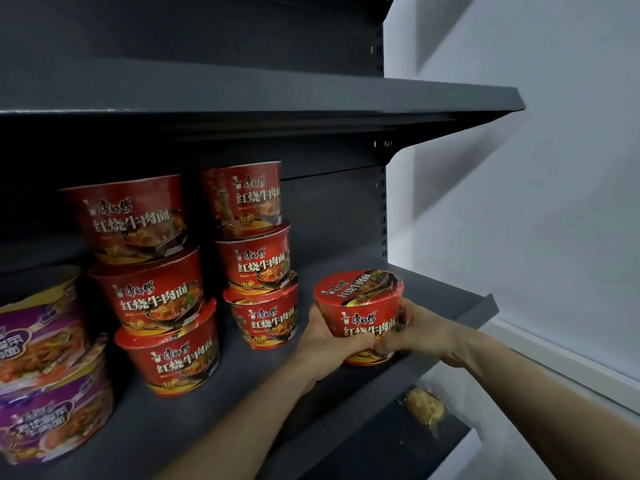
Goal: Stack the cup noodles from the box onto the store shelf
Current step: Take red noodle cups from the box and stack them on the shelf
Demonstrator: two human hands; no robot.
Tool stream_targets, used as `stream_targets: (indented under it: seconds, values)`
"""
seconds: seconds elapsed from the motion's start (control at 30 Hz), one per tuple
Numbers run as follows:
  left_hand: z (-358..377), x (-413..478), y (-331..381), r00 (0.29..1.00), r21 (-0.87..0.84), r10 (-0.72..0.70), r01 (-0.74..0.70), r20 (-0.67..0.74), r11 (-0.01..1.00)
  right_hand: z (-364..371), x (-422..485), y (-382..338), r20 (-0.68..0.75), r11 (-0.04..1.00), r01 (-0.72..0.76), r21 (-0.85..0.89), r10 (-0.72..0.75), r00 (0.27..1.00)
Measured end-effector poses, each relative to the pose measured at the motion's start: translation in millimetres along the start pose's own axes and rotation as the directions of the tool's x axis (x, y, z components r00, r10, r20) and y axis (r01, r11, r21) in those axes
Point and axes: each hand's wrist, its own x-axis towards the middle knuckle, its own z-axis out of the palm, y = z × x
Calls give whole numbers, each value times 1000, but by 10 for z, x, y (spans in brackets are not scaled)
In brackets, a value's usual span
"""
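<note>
A red cup of noodles [360, 308] stands upright near the front right of the dark shelf [349, 258]. My left hand [323, 341] grips its left side and my right hand [412, 327] grips its right side, fingers curled round the lower wall. To the left stand two stacks of three red cups each: a front stack [152, 282] and a rear stack [256, 251]. The box is not in view.
Two purple noodle bowls [45, 362] are stacked at the far left of the same shelf. An upper shelf [311, 105] hangs overhead. A wrapped pastry [426, 405] lies on the lower shelf. A white wall is on the right.
</note>
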Motion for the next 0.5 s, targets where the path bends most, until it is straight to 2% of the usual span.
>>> stream_targets:
  seconds: [0.23, 0.5]
  values:
    - [-58, 469, -153, 996, 11, -11, 12, -92, 1000, 19, 519, 14, -50, 999, 15, -34, -16, 999]
    - [94, 924, -262, 953, -29, -101, 97, -285, 995, -15, 996, -73, -63, 998, 9, -67, -13, 998]
